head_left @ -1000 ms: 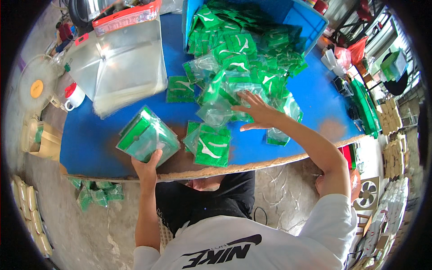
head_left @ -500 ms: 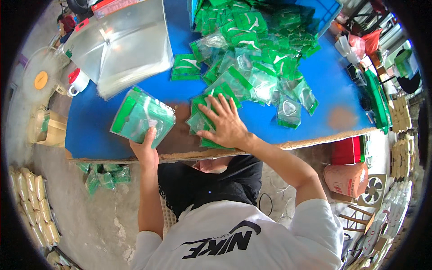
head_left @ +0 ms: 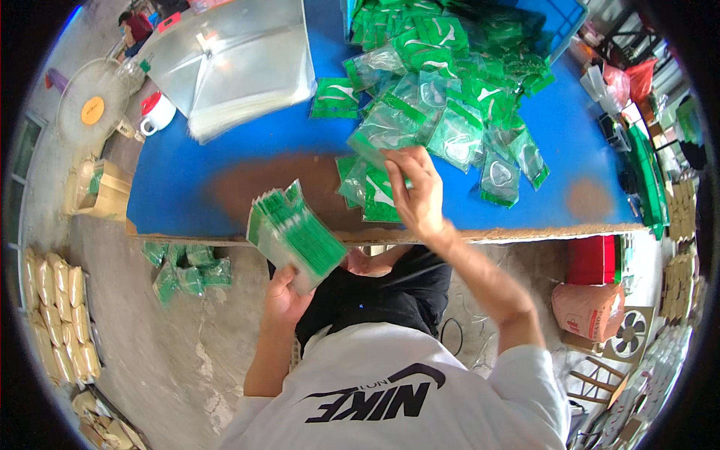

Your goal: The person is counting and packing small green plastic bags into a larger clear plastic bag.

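Remotely I see a blue table (head_left: 559, 161), brown-patched, carrying clear plastic sheets (head_left: 259, 67) at left, heaped green packets (head_left: 457, 127) and a blue crate (head_left: 566, 26).

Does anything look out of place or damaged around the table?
Yes: some green packets lie on the floor below the left front of the blue table, apart from the heap on top. Its surface also looks worn, with brown patches and a ragged front edge.

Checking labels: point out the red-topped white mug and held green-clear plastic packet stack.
Red-topped white mug (head_left: 160, 117): head view, white side.
Held green-clear plastic packet stack (head_left: 306, 238): head view, green edges.
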The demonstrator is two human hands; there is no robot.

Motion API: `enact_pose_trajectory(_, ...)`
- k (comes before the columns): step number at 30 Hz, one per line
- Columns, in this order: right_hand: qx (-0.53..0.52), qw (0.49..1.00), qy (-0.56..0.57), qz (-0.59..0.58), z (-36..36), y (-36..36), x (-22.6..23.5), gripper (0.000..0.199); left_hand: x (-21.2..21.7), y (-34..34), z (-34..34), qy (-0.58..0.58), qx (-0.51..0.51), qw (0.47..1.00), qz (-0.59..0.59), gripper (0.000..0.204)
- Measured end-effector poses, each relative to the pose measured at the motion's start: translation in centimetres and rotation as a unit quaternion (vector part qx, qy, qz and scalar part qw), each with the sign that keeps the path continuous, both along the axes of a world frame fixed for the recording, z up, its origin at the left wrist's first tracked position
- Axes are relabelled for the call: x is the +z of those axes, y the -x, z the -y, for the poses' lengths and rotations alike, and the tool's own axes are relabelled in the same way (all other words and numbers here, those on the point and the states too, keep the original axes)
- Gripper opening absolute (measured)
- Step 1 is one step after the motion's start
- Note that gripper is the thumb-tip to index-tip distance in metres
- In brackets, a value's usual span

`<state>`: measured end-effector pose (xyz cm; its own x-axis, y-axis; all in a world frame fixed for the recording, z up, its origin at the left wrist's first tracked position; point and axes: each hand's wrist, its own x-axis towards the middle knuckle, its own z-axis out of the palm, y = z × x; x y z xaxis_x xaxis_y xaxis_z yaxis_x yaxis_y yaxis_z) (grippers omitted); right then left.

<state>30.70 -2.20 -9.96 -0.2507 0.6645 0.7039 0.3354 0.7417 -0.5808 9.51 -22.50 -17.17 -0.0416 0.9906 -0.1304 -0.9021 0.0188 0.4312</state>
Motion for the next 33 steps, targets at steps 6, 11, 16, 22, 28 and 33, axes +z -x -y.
enact_pose_trajectory(6,0.124,0.81,0.519,-0.243,11.6,1.6,-3.3,0.018,2.0,-3.0,-1.0,-0.026,-0.083,0.994,0.067,0.061)
enact_pose_trajectory(11,-0.066,0.979,0.01,0.192,6.4,-1.4,-0.6,0.048,-0.3,-0.9,1.3,0.098,0.087,0.987,-0.095,0.062)
enact_pose_trajectory(16,0.077,0.97,-0.04,0.226,3.9,-5.8,-2.9,0.04,0.9,1.6,3.4,0.019,0.078,0.982,-0.17,0.066)
enact_pose_trajectory(22,0.067,0.842,0.424,-0.326,11.6,-0.8,-2.1,0.008,-2.8,0.9,3.0,-0.005,-0.06,0.998,0.027,0.074)
enact_pose_trajectory(28,0.267,0.746,0.514,-0.328,13.6,2.1,-1.9,0.016,-0.1,-0.7,1.8,0.057,-0.021,0.998,0.031,0.059)
enact_pose_trajectory(33,0.016,0.972,0.115,0.206,7.9,0.1,-0.8,0.045,-4.0,2.5,4.1,0.071,0.026,0.997,0.02,0.058)
